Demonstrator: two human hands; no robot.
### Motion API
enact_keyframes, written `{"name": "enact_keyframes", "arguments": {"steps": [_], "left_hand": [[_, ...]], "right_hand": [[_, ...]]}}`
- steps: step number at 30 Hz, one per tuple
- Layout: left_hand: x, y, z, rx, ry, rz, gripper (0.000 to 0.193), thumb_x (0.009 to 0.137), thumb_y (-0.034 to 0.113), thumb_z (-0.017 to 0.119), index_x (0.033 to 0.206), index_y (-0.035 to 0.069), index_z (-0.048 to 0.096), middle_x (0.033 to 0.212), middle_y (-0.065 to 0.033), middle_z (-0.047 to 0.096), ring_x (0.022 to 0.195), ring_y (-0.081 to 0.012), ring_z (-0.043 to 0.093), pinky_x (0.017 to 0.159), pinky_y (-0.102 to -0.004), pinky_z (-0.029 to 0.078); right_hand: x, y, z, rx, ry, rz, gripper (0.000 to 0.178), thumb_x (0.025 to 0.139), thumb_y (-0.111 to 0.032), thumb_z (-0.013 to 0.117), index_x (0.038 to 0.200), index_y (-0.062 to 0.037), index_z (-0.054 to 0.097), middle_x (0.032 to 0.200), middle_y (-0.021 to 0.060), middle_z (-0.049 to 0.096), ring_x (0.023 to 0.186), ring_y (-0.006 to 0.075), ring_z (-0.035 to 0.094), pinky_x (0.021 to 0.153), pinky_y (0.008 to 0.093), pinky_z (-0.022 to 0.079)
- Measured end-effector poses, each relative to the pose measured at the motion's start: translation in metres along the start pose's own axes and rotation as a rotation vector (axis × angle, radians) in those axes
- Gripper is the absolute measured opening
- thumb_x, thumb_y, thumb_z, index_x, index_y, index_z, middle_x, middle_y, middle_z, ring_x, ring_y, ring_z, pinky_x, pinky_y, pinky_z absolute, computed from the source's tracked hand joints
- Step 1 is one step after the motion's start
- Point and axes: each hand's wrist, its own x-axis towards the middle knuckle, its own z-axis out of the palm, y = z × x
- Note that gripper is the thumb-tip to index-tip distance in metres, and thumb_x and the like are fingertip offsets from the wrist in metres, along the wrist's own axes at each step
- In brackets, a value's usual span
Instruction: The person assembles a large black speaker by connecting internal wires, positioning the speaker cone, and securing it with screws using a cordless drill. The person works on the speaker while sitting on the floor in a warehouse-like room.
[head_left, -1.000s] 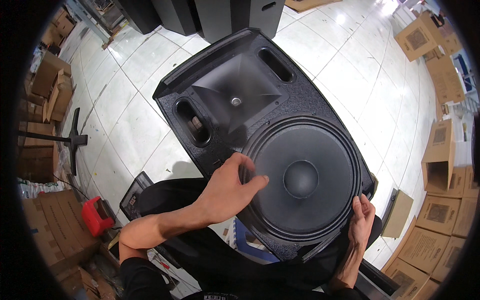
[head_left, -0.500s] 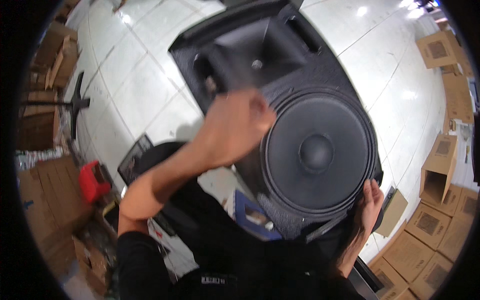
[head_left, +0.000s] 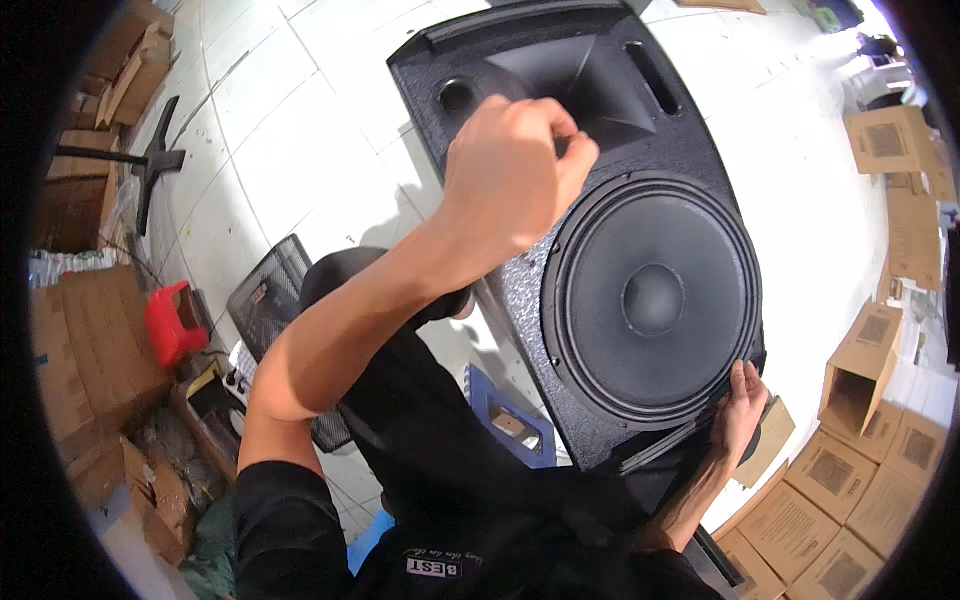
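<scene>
A large black loudspeaker cabinet [head_left: 535, 340] lies face up before me, tilted in the picture. Its round woofer [head_left: 600, 325] is uncovered, with a ridged rim, and the horn [head_left: 560, 75] is set in the far end. My left hand [head_left: 515, 175] is raised over the cabinet between horn and woofer. Its fingers are curled into a pinch, and whatever they hold is hidden. At the woofer's lower right rim, my right hand [head_left: 740, 405] has its fingertips pressed together against the edge; anything between them is too small to see.
A black mesh grille [head_left: 275, 300] leans beside my left leg, near a red plastic object [head_left: 175, 325]. Under the cabinet's near left side is a blue object [head_left: 510, 420]. Stacked cartons [head_left: 835, 475] line the right; more boxes [head_left: 100, 360] and a black stand base [head_left: 158, 162] are left.
My left hand, blurred before, has moved away from me, toward the horn. My right hand stays at the woofer's rim. The view has shifted slightly, and the cabinet appears farther right.
</scene>
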Motion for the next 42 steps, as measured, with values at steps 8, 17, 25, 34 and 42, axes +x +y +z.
{"name": "enact_keyframes", "arguments": {"steps": [8,17,25,34,42], "left_hand": [[0.011,-0.011,0.020,0.034,-0.118,0.195,0.016,0.085,0.012,0.065,0.090,-0.001,0.072,0.087,-0.0186,0.069,0.091,-0.0323,0.064,0.080,-0.0425,0.052],[0.015,0.006,0.053,-0.089,-0.565,0.092,0.024,0.088,0.012,0.058,0.094,-0.010,0.068,0.087,-0.0261,0.064,0.086,-0.0444,0.063,0.083,-0.0478,0.051],[0.011,0.036,0.051,0.137,-0.659,-0.044,0.045,0.089,0.024,0.066,0.116,-0.011,0.058,0.107,-0.0279,0.059,0.099,-0.0441,0.062,0.088,-0.0469,0.049],[0.011,0.047,0.050,0.249,-0.726,-0.018,0.052,0.092,0.027,0.063,0.123,-0.014,0.053,0.113,-0.0274,0.056,0.105,-0.0439,0.060,0.093,-0.0479,0.047],[0.010,0.046,0.048,0.262,-0.742,-0.014,0.041,0.091,0.015,0.055,0.122,-0.012,0.056,0.114,-0.0271,0.057,0.106,-0.0434,0.059,0.095,-0.0477,0.046]], "right_hand": [[-0.001,-0.013,-0.006,-0.114,-0.248,-0.086,0.025,0.100,-0.020,0.057,0.081,-0.0039,0.059,0.063,-0.0095,0.039,0.053,0.0015,0.032,0.046,0.0221,0.025],[-0.005,-0.015,-0.005,-0.195,-0.205,-0.073,0.028,0.103,-0.020,0.052,0.102,0.0072,0.060,0.074,-0.0007,0.051,0.067,0.0080,0.044,0.061,0.0254,0.038],[-0.010,-0.038,0.000,-0.323,-0.277,-0.190,0.027,0.103,-0.012,0.047,0.110,0.0131,0.056,0.085,0.0177,0.064,0.082,0.0154,0.055,0.077,0.0314,0.047],[-0.010,-0.052,-0.001,-0.537,-0.238,-0.190,0.019,0.095,-0.008,0.055,0.091,0.0102,0.052,0.060,0.0233,0.044,0.052,0.0275,0.037,0.053,0.0420,0.036],[-0.007,-0.056,0.003,-0.643,-0.245,-0.261,0.020,0.093,-0.006,0.058,0.087,0.0125,0.054,0.067,0.0314,0.052,0.062,0.0466,0.055,0.056,0.0454,0.042]]}}
